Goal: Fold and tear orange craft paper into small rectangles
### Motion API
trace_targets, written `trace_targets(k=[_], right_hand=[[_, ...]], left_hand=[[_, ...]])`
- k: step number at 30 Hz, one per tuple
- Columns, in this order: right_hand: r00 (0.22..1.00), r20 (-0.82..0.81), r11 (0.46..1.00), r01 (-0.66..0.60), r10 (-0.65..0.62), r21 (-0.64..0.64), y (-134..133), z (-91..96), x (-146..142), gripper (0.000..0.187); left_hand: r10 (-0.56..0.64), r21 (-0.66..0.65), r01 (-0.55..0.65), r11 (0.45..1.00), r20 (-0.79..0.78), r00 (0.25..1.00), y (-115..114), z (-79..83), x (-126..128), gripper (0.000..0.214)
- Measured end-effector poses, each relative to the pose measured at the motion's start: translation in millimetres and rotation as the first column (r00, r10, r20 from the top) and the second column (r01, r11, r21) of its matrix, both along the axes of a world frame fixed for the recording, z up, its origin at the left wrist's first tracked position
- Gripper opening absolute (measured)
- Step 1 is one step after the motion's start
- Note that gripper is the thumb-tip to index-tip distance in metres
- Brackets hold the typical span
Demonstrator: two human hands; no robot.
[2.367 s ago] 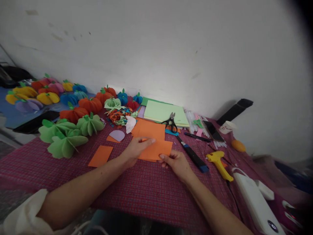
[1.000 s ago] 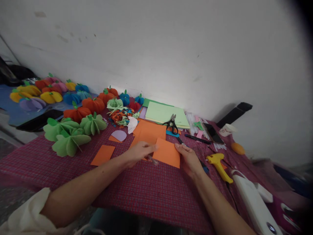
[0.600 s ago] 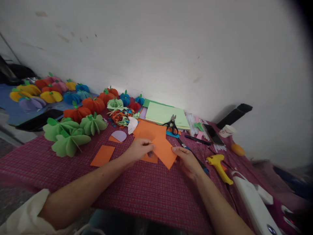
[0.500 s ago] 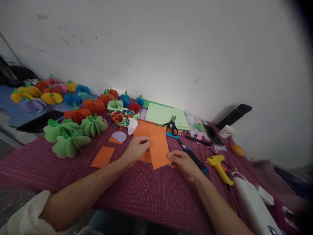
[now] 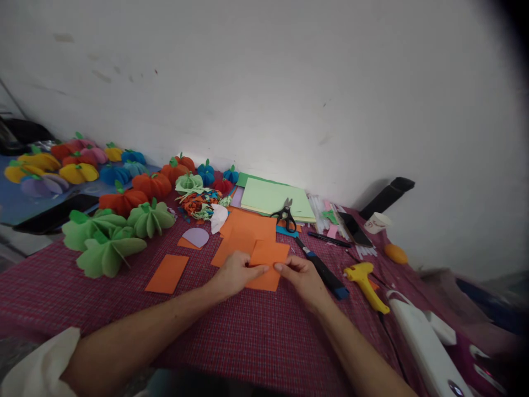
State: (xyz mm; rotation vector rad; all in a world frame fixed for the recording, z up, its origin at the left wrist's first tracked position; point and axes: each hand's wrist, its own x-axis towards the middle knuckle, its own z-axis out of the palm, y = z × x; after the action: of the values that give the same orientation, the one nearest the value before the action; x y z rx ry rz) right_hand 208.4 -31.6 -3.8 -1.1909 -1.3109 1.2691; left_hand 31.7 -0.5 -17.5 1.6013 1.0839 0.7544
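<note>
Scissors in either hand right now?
No, the scissors lie partly on the pale green sheets, while the left hand and right hand are both on orange paper.

We see a loose off-white sleeve (image 5: 43, 361), plain and softly creased, bunched near the elbow of the left arm. Below it our left forearm (image 5: 149, 332) is bare, as are our right forearm (image 5: 357, 344), left hand (image 5: 233, 274) and right hand (image 5: 306, 280). Dim bluish-grey clothing (image 5: 176, 382) shows at the bottom edge, too dark to identify.
</note>
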Motion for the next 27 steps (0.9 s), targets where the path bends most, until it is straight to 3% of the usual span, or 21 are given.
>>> trace_targets(k=[4, 10, 15, 27], right_hand=[[1.0, -0.017, 1.0, 0.0, 0.0, -0.012, 0, 0.0, 3, 0.015], [0.99, 0.043, 0.989, 0.133, -0.136, 0.064, 0, 8.7, 7, 0.022], [0.981, 0.084, 0.983, 0.172, -0.176, 0.059, 2, 10.3, 11, 0.022], [0.975, 0.012, 0.973, 0.221, -0.222, 0.062, 5, 4.9, 15, 0.021]], left_hand=[[-0.066, -0.07, 0.067, 0.995, 0.025, 0.998, -3, 2.4, 0, 0.04], [-0.157, -0.166, 0.174, 0.971, 0.109, 0.982, -3, 0.9, 1, 0.036], [-0.188, -0.193, 0.212, 0.958, 0.137, 0.973, -4, -2.4, 0, 0.036], [-0.126, 0.029, 0.124, 0.992, 0.073, 0.989, -2, 14.7, -2, 0.039]])
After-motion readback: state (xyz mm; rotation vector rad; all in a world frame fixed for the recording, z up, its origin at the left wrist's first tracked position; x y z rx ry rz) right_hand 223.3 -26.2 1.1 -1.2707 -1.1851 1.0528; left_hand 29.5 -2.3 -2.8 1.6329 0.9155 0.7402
